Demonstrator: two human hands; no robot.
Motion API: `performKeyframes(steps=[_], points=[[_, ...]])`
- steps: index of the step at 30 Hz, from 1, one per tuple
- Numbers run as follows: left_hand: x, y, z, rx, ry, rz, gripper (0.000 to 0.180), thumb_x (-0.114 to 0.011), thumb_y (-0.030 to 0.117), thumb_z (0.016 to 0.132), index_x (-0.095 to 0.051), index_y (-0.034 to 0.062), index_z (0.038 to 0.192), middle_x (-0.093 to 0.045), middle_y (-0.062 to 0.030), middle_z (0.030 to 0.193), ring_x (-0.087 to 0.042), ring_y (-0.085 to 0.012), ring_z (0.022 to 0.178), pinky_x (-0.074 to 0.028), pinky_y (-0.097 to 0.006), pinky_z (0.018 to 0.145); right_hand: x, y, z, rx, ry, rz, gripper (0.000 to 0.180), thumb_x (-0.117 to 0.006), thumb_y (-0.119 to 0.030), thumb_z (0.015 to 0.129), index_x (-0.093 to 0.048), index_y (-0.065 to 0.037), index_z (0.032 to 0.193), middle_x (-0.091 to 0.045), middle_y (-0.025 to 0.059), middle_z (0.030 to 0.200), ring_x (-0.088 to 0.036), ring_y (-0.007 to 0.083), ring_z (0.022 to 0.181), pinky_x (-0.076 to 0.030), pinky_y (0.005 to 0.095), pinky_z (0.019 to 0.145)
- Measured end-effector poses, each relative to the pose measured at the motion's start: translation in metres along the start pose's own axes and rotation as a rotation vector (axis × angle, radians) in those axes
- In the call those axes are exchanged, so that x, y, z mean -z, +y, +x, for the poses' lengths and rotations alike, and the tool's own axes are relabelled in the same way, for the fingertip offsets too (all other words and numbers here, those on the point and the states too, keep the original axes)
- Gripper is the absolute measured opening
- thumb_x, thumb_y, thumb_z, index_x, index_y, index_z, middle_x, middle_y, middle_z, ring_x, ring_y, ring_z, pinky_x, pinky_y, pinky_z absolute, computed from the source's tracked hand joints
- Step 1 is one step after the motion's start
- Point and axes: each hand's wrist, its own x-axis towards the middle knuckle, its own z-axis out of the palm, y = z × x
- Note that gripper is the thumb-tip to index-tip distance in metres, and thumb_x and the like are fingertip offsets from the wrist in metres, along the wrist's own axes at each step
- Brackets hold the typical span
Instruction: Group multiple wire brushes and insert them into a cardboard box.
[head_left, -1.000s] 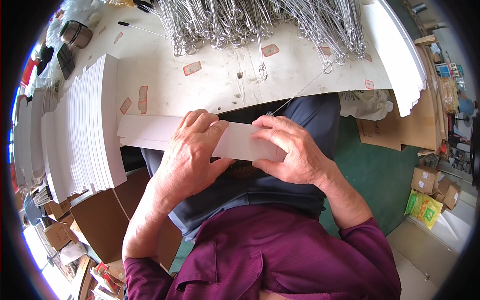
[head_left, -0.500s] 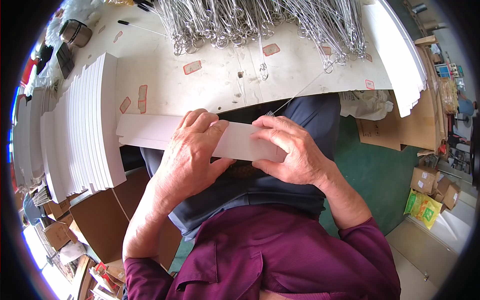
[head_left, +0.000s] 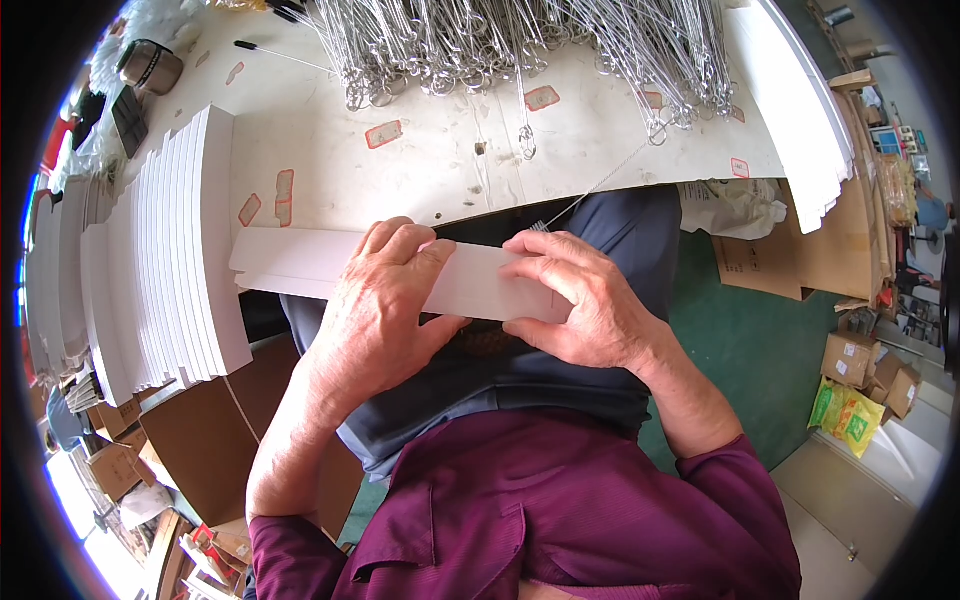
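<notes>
A long, flat white card carton point(head_left: 300, 262) lies across my lap at the table's front edge, held between both hands. My left hand point(head_left: 385, 295) is closed around its middle, fingers over the far edge and thumb at the near edge. Gripping the right end, my right hand point(head_left: 580, 300) has its fingertips on top and its thumb along the near edge. Just beyond the right fingers, the bristly end point(head_left: 540, 226) of a thin wire brush shows; its wire runs up to the table. The carton's right end is partly hidden by my right hand.
Many thin metal wires with ring ends point(head_left: 440, 75) are heaped at the table's point(head_left: 330, 180) far side. A row of white cartons point(head_left: 215, 240) stands at left, another white stack point(head_left: 800, 120) at right. A cardboard box point(head_left: 215, 440) sits below left. A metal cup point(head_left: 150, 66) stands far left.
The carton has shifted very slightly to the left. Both hands keep the same grip.
</notes>
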Motion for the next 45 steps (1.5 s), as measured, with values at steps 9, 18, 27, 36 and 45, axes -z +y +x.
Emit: performKeyframes(steps=[9, 18, 27, 36, 45], points=[[-0.001, -0.001, 0.001, -0.011, 0.026, -0.011, 0.052, -0.085, 0.015, 0.071, -0.068, -0.0037, 0.116, -0.065, -0.0182, 0.113, -0.06, -0.0373, 0.113, -0.051, -0.046, 0.098, -0.004, 0.004, -0.001, -0.024, 0.001, 0.033, 0.05, -0.089, -0.012, 0.068, -0.07, -0.003, 0.113, -0.065, 0.0144, 0.128, -0.065, 0.0331, 0.112, -0.055, 0.0414, 0.095], [-0.004, -0.003, 0.003, -0.015, 0.038, -0.022, 0.051, -0.086, 0.017, 0.072, -0.068, -0.0028, 0.116, -0.067, -0.0168, 0.111, -0.06, -0.0361, 0.111, -0.051, -0.046, 0.097, -0.007, 0.01, 0.001, -0.078, -0.015, 0.109, 0.051, -0.089, -0.014, 0.069, -0.069, -0.003, 0.115, -0.066, 0.014, 0.127, -0.066, 0.0335, 0.113, -0.055, 0.0413, 0.096], [-0.005, -0.003, 0.005, -0.025, 0.059, -0.008, 0.051, -0.086, 0.017, 0.071, -0.069, -0.0024, 0.115, -0.067, -0.0164, 0.11, -0.061, -0.0359, 0.109, -0.051, -0.045, 0.097, -0.008, 0.013, 0.002, -0.09, -0.022, 0.126, 0.049, -0.088, -0.015, 0.071, -0.069, -0.002, 0.114, -0.065, 0.0146, 0.126, -0.065, 0.0344, 0.112, -0.055, 0.042, 0.096], [-0.005, -0.003, -0.002, -0.009, 0.043, -0.009, 0.05, -0.086, 0.017, 0.072, -0.068, -0.0017, 0.115, -0.067, -0.0179, 0.114, -0.06, -0.0373, 0.114, -0.05, -0.046, 0.101, -0.009, 0.007, 0.0, -0.082, -0.023, 0.091, 0.054, -0.091, -0.014, 0.068, -0.069, -0.007, 0.117, -0.066, 0.0123, 0.129, -0.066, 0.0323, 0.117, -0.056, 0.0401, 0.096], [0.005, 0.002, -0.02, 0.048, -0.035, -0.016, 0.058, -0.089, 0.019, 0.072, -0.066, 0.001, 0.123, -0.065, -0.0186, 0.125, -0.06, -0.0386, 0.122, -0.049, -0.047, 0.105, -0.002, -0.006, 0.001, -0.034, -0.036, 0.095, 0.055, -0.092, -0.008, 0.064, -0.07, -0.006, 0.115, -0.067, 0.0128, 0.127, -0.067, 0.0316, 0.114, -0.055, 0.0396, 0.097]])
